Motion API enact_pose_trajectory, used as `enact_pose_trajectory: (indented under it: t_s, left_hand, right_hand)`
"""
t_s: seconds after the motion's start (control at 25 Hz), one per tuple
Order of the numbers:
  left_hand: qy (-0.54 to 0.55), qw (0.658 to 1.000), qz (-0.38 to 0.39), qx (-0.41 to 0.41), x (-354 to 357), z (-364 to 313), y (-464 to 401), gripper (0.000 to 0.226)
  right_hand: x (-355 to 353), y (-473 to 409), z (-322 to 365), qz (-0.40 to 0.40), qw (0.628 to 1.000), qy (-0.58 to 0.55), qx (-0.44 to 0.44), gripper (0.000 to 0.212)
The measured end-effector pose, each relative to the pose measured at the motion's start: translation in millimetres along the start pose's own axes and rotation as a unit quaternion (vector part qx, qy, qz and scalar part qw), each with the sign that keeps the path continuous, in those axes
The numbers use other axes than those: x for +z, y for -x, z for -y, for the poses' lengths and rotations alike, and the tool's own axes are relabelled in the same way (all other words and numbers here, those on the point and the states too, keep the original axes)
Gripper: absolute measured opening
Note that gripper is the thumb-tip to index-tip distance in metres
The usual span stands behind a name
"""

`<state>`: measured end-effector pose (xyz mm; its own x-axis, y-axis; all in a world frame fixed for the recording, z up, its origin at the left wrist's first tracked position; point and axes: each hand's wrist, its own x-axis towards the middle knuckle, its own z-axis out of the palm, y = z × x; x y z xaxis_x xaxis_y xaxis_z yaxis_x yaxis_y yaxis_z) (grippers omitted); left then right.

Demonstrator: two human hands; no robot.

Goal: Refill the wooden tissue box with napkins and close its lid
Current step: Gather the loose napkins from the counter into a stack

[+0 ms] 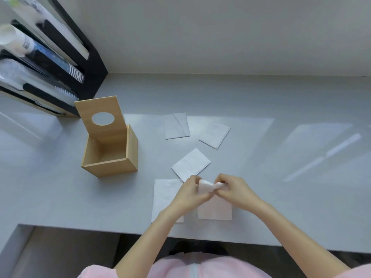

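The wooden tissue box point(112, 167) stands on the grey counter left of centre, and nothing shows inside it. Its lid point(100, 115), with an oval hole, is tipped up and back. My left hand point(190, 194) and my right hand point(232, 189) both pinch one white napkin point(214, 207) near the front edge; its top is bunched between my fingers and the rest hangs down to the counter. A flat napkin point(163, 195) lies under my left wrist. Three more napkins lie beyond my hands, at centre point(190, 164), back point(176, 126) and back right point(214, 135).
A black rack point(88, 63) with rolls and wrapped packs stands at the back left, just behind the box. The counter's front edge point(100, 228) runs below my hands. A grey wall closes the back.
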<state>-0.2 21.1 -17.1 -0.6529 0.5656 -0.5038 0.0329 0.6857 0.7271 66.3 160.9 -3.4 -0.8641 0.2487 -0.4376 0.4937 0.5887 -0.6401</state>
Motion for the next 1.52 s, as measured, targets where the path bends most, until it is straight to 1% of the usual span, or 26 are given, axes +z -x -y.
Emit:
enact_pose_trajectory:
  t_s: [0.12,0.2,0.28,0.4,0.52,0.56,0.64,0.68,0.72,0.76,0.84,0.88,0.96,1.08,1.16,1.28,1.36,1.44,1.48,1.52]
  left_hand:
    - [0.108,0.994,0.018,-0.002,-11.5,0.7,7.8,0.040]
    - [0.146,0.989,0.010,0.013,-17.0,2.5,13.5,0.029]
    - [0.176,0.984,-0.008,0.018,-19.6,3.1,18.2,0.021]
    - [0.215,0.975,-0.046,0.020,-19.5,6.4,20.4,0.019]
    - [0.231,0.971,-0.063,0.022,-21.0,10.4,22.3,0.017]
    - [0.239,0.968,-0.070,0.019,-21.9,12.6,23.3,0.017]
    - [0.256,0.962,-0.094,0.008,-25.8,17.2,25.5,0.016]
    - [0.261,0.959,-0.108,0.000,-27.9,19.9,26.0,0.015]
    - [0.265,0.956,-0.123,-0.008,-30.3,22.8,26.5,0.016]
    - [0.268,0.954,-0.134,-0.016,-32.5,25.1,27.2,0.016]
    - [0.272,0.950,-0.148,-0.025,-36.2,28.3,28.5,0.016]
    - [0.274,0.949,-0.153,-0.027,-37.3,30.1,29.2,0.016]
    - [0.280,0.946,-0.159,-0.030,-38.6,33.1,30.1,0.014]
    - [0.280,0.945,-0.163,-0.037,-40.5,36.3,29.2,0.013]
    - [0.276,0.947,-0.161,-0.039,-41.5,37.0,28.8,0.014]
    - [0.288,0.943,-0.163,-0.042,-41.3,38.4,29.4,0.015]
    - [0.299,0.939,-0.165,-0.045,-41.3,39.2,30.3,0.017]
    - [0.310,0.934,-0.167,-0.052,-42.2,39.3,30.7,0.019]
    - [0.319,0.931,-0.169,-0.057,-42.7,39.1,30.8,0.020]
    - [0.329,0.926,-0.174,-0.064,-43.0,39.2,30.9,0.022]
  right_hand:
    - [-13.1,-0.8,14.5,-0.002,0.999,-0.045,-0.029,0.019]
    - [-20.7,-2.5,23.7,0.003,0.997,-0.067,-0.049,0.025]
    - [-25.1,-5.7,31.7,0.014,0.995,-0.076,-0.060,0.024]
    - [-25.8,-11.0,37.6,0.039,0.995,-0.048,-0.078,0.021]
    - [-25.6,-17.9,43.8,0.059,0.992,-0.050,-0.102,0.005]
    - [-25.8,-23.1,47.9,0.057,0.990,-0.057,-0.116,0.003]
    - [-25.2,-40.6,56.7,0.024,0.987,-0.064,-0.143,0.004]
    - [-24.3,-52.7,58.4,0.002,0.987,-0.041,-0.157,0.010]
    - [-22.5,-66.2,58.5,-0.010,0.985,0.011,-0.169,0.018]
    - [-19.9,-78.5,57.8,-0.001,0.980,0.088,-0.176,0.027]
    - [-13.0,-96.6,55.5,0.051,0.953,0.244,-0.170,0.046]
    - [-8.9,-101.7,55.3,0.074,0.939,0.292,-0.167,0.053]
    - [-2.3,-105.8,57.6,0.097,0.922,0.335,-0.171,0.059]
    - [0.0,-108.5,62.3,0.094,0.909,0.365,-0.177,0.057]
    - [-1.9,-110.7,64.0,0.095,0.912,0.366,-0.160,0.054]
    - [-4.0,-111.1,60.9,0.097,0.932,0.329,-0.118,0.046]
    - [-3.6,-109.8,56.8,0.086,0.939,0.313,-0.113,0.032]
    - [-4.2,-106.8,52.5,0.072,0.950,0.282,-0.111,0.012]
    - [-6.7,-103.8,51.3,0.066,0.959,0.256,-0.104,0.010]
    - [-10.4,-99.6,50.8,0.061,0.968,0.224,-0.094,0.019]
